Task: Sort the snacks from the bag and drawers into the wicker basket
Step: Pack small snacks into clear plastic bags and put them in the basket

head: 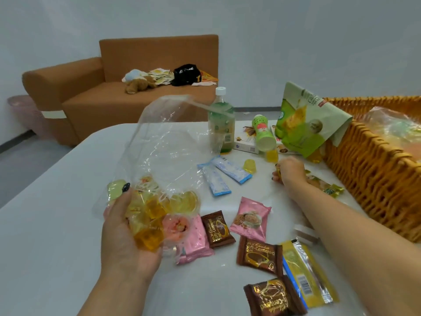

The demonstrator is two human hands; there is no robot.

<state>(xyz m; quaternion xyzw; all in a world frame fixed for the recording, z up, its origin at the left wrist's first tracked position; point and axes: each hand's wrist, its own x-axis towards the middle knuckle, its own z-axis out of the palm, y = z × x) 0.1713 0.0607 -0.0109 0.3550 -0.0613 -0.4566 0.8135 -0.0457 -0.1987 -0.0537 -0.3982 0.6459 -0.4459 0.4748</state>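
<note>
While her left hand [127, 226] cups the clear plastic bag [159, 151] of jelly cups from beneath, fingers curled up round it, her right hand [290, 173] pinches a small wrapped sweet on the table [45, 224] (just beside the wicker basket [364, 179]).
</note>
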